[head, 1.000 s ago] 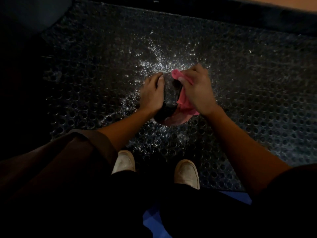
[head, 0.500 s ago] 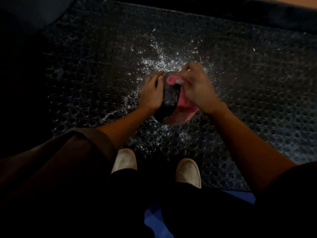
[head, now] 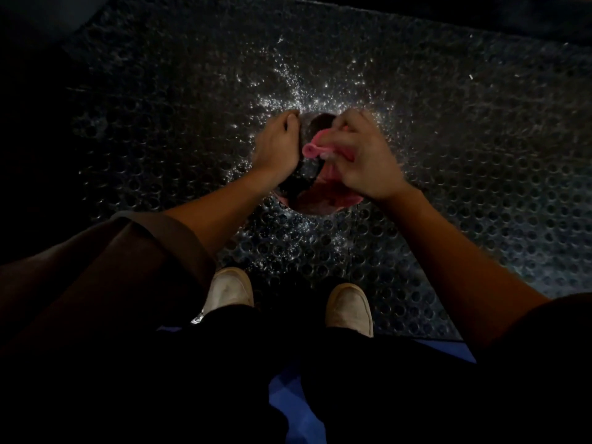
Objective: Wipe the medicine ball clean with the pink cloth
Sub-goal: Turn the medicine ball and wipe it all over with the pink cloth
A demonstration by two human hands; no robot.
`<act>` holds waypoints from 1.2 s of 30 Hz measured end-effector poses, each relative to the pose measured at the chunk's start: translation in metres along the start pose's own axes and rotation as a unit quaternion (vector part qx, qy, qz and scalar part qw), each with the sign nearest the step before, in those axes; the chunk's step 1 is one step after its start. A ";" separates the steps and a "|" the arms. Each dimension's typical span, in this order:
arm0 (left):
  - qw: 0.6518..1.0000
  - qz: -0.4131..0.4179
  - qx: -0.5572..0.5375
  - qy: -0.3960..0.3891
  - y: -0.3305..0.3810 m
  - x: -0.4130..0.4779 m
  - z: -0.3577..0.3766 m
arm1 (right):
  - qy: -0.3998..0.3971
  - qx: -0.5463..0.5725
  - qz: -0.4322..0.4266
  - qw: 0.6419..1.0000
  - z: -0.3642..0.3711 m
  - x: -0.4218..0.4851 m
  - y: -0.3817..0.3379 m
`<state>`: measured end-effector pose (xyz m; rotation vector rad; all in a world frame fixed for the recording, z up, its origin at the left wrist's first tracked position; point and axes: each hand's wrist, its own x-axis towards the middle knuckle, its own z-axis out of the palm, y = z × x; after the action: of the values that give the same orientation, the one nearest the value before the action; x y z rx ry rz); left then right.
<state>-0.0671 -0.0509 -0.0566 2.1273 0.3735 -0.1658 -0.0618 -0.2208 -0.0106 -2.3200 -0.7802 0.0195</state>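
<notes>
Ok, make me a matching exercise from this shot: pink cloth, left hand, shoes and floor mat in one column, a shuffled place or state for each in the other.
1 pink cloth
2 left hand
3 shoes
4 floor mat

A dark, studded, dotted with shiny specks
B gripped in the right hand
C holds the medicine ball at its side
D whitish, at the mat's near edge

Pairs: 1-B, 2-C, 3-D, 4-A

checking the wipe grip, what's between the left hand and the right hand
In the head view, the ball sits between the left hand and right hand, with a bunched end of the pink cloth over it.
</notes>
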 end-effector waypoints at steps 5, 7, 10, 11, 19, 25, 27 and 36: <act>0.990 0.127 0.053 -0.011 -0.005 -0.010 0.002 | 0.086 0.038 0.151 0.984 0.004 0.002 0.001; 0.987 0.153 0.044 -0.020 -0.008 -0.006 0.005 | 0.085 0.027 0.160 0.983 0.005 0.006 -0.002; 0.985 0.170 0.017 -0.033 -0.020 0.006 0.005 | 0.054 -0.003 0.085 0.995 0.003 0.004 -0.013; 0.984 0.175 0.004 -0.036 -0.024 0.008 0.004 | 0.041 -0.018 0.033 0.998 0.003 0.001 -0.017; 0.988 0.149 -0.023 -0.016 -0.013 0.016 0.006 | 0.071 -0.060 0.060 0.994 0.005 0.002 -0.015; 0.985 0.170 -0.029 -0.004 -0.016 0.016 0.005 | 0.081 -0.080 0.036 0.993 0.004 0.000 -0.003; 0.988 0.155 -0.015 -0.004 -0.013 0.016 0.007 | 0.101 -0.060 0.077 0.990 0.006 0.002 -0.006; 0.991 0.134 -0.024 -0.007 -0.008 0.016 0.007 | 0.092 -0.071 0.023 0.993 0.007 -0.002 -0.011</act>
<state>-0.0548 -0.0494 -0.0713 2.1032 0.0797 -0.0160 -0.0709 -0.2112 -0.0098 -2.4321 -0.6537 -0.2334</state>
